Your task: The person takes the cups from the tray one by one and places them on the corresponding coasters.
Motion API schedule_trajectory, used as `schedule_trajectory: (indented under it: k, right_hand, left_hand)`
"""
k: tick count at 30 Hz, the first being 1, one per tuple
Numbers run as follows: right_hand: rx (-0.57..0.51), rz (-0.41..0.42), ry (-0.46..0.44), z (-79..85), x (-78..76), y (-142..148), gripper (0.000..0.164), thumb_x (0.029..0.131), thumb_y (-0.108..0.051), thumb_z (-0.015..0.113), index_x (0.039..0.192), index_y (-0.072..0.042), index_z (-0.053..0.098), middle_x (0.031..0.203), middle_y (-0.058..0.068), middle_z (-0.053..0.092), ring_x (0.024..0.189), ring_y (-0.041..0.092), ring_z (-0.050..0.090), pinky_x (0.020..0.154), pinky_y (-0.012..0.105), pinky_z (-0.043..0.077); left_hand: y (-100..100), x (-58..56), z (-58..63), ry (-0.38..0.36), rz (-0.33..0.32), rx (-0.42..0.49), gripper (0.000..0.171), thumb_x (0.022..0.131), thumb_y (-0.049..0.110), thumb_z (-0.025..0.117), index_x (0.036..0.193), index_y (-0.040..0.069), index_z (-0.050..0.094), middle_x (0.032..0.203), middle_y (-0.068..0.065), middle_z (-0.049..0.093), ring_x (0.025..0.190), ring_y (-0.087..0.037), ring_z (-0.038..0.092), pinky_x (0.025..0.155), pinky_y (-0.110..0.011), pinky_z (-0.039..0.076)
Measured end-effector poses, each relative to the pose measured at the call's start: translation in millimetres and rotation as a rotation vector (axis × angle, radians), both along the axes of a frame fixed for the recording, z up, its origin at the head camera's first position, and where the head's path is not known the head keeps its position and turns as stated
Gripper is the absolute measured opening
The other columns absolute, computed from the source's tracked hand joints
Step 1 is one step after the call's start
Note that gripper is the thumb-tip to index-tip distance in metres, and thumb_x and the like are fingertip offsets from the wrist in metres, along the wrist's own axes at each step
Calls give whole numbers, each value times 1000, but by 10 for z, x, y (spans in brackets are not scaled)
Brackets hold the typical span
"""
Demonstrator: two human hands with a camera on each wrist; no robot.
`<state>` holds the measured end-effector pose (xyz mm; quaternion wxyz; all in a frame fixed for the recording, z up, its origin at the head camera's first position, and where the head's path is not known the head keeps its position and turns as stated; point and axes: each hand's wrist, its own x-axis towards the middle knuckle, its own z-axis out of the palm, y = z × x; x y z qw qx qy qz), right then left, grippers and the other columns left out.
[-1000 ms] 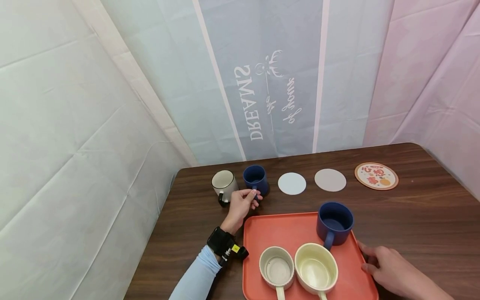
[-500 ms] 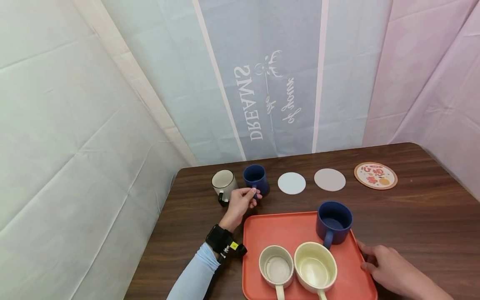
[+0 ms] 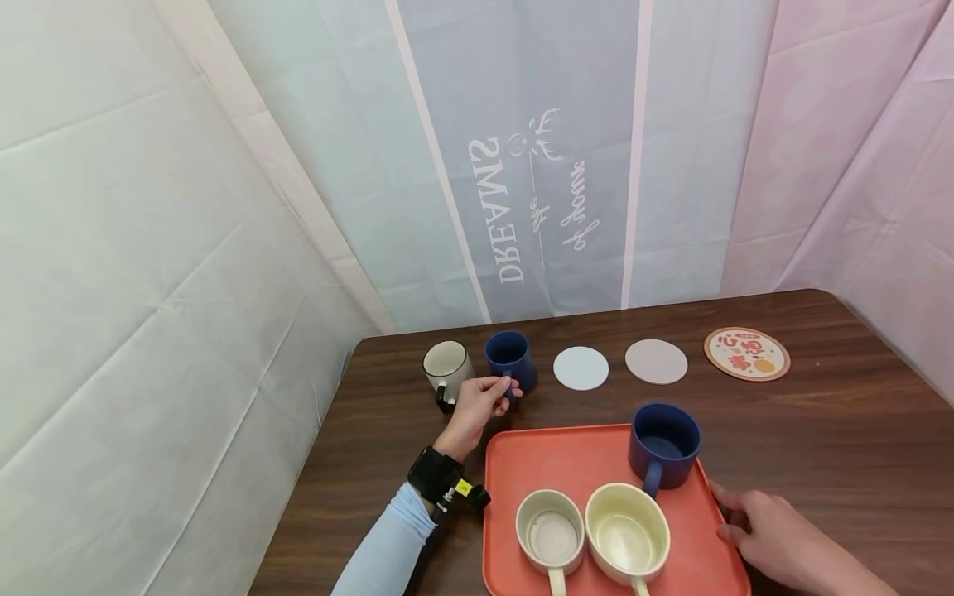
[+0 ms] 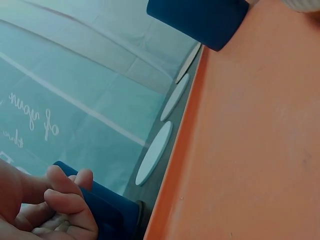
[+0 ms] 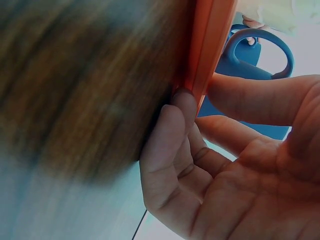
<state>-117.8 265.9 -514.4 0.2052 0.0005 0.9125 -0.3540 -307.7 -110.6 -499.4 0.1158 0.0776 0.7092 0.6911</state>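
My left hand pinches the handle of a small blue mug, which stands upright at the back left. In the left wrist view, the curled fingers overlap the mug's side, and a thin dark rim shows at its base. At the tray's right edge, my right hand holds the rim of a red tray; the right wrist view has the thumb over the rim and fingertips under it. On the tray stand a larger blue mug, a speckled cream mug and a pale yellow mug.
Left of the small blue mug stands a white mug with black rim and handle. A white coaster, a pinkish-grey coaster and a printed round coaster lie along the back of the brown wooden table. Fabric curtains hang behind.
The whole scene shifts slightly downward in the head view. Both hands and the mugs keep their places relative to each other.
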Motion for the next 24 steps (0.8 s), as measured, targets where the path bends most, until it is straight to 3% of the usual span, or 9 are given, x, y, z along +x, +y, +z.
schedule_trajectory:
  k: [6,10,13,19,24]
  right_hand:
    - [7,1,12,-1,8,-4,51,95,-4,73,136,20,55,77,2,57,71,21,54,65,32,45]
    - [3,-4,1,5,10,-5,51,95,-3,73,136,21,55,80,2,60,73,20,56,67,33,46]
    - [5,1,4,2,10,1,51,95,-4,72,136,21,55,80,2,59,73,20,55,67,33,46]
    - [15,1,-8,2,-5,9,53,96,-5,73,138,20,53,78,2,57,71,20,54,66,33,45]
    - [2,3,-13,-1,0,12,53,96,-5,72,138,20,53,78,2,57,71,21,54,66,32,45]
  left_hand:
    - [-12,-3,-11,-17,9,3,34,108,20,63,117,-12,71,95,-10,76,67,-11,52,63,-21,44]
    - [-38,25,-20,10,52,-35,28,105,17,68,117,-7,74,96,-11,76,68,-10,55,65,-20,49]
    - [-71,55,-25,101,111,-136,21,101,14,74,114,-3,77,92,-10,75,67,-10,60,65,-22,52]
    - [-133,179,0,364,226,-446,8,97,13,79,93,7,79,75,1,69,62,-11,62,60,-25,49]
    - [-171,313,3,455,235,-545,15,95,10,77,80,11,76,68,5,63,62,-10,55,60,-26,46]
